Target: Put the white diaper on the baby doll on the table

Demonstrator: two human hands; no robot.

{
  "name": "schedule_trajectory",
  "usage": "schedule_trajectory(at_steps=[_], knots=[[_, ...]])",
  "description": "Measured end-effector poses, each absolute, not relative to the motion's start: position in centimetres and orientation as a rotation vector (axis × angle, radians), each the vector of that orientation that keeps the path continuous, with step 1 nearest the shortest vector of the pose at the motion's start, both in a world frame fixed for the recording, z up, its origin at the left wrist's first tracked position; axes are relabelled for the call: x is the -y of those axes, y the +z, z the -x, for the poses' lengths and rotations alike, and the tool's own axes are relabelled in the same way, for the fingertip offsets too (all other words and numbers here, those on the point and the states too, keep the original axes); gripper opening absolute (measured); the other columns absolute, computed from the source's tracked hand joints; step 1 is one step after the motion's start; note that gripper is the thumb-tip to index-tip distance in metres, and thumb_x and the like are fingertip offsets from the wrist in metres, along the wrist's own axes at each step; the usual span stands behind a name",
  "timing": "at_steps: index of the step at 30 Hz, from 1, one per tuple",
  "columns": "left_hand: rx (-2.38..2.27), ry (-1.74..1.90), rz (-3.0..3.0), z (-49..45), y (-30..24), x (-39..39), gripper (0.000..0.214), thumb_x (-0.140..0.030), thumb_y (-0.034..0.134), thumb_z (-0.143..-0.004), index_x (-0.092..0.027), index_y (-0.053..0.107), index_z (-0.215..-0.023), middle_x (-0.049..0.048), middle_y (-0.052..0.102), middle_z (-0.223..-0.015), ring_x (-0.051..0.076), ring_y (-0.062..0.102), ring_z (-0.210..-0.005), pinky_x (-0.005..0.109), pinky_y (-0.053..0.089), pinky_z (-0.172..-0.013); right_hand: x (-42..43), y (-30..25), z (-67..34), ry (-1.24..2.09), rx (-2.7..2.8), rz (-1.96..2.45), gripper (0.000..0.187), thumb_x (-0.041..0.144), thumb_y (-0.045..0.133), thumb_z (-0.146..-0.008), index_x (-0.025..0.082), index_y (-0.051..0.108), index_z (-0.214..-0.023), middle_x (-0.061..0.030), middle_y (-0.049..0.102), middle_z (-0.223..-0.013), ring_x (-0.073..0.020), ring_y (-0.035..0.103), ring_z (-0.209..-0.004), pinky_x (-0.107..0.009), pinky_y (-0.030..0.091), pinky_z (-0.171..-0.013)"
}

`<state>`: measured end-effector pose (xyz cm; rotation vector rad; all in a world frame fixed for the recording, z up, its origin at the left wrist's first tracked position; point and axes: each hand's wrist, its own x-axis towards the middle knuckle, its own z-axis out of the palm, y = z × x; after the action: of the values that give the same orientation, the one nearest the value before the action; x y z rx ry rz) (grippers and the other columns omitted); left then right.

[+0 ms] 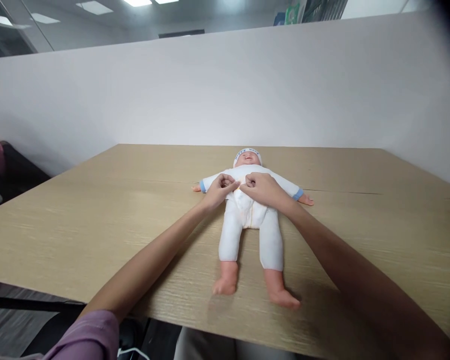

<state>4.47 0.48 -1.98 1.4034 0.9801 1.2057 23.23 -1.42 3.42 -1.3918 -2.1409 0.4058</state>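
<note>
A baby doll [272, 245] in a white suit with blue cuffs and a white printed headband lies on its back, head away from me and bare feet toward me. Around its hips is a white diaper [252, 215] with a yellowish line down the front. My left hand [222, 189] pinches at the diaper's upper edge, near the doll's belly. Close beside it, my right hand [262, 188] is curled with its fingers closed at the same edge. The hands hide most of the waist and whatever small part lies between the fingertips.
The doll lies on a wide wooden table [142, 205] with a thin seam across it. A white partition [195, 95] rises behind the table. At the far left is a dark chair [20, 167] with pink cloth on it. A white cable [133, 351] hangs below the front edge.
</note>
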Motion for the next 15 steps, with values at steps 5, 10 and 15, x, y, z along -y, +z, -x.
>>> schedule_trajectory(at_steps=[5,10,15], knots=[[-1.204,1.315,-1.486,-4.3,-0.7,1.5,0.050,-0.053,0.087,-0.075,-0.020,0.055,-0.094,-0.0033,0.052,-0.081,0.011,0.047,-0.070,0.026,0.038,-0.067,2.9,4.4,-23.6,0.356,2.019,1.283,0.019,0.023,0.059,-0.079,0.024,0.041,-0.072,0.0029,0.054,-0.072,-0.0160,0.047,-0.068,-0.030,0.034,-0.065],[-1.129,1.234,-1.986,-3.6,1.7,7.8,0.029,-0.048,0.064,-0.099,-0.020,0.063,-0.095,0.0012,0.065,-0.094,0.014,0.053,-0.078,0.030,0.041,-0.078,9.8,4.3,-25.2,0.339,2.077,1.158,0.009,0.026,0.063,-0.090,0.024,0.055,-0.089,-0.0010,0.065,-0.087,-0.0196,0.059,-0.079,-0.032,0.044,-0.073],[-1.071,0.651,-2.421,-2.9,1.4,12.3,0.033,-0.047,0.052,-0.106,-0.026,0.074,-0.095,0.0008,0.072,-0.084,0.021,0.059,-0.091,0.040,0.032,-0.092,14.7,1.3,-27.5,0.523,2.253,1.170,0.004,0.028,0.065,-0.096,0.026,0.062,-0.098,-0.0027,0.073,-0.098,-0.0210,0.067,-0.084,-0.034,0.049,-0.076]])
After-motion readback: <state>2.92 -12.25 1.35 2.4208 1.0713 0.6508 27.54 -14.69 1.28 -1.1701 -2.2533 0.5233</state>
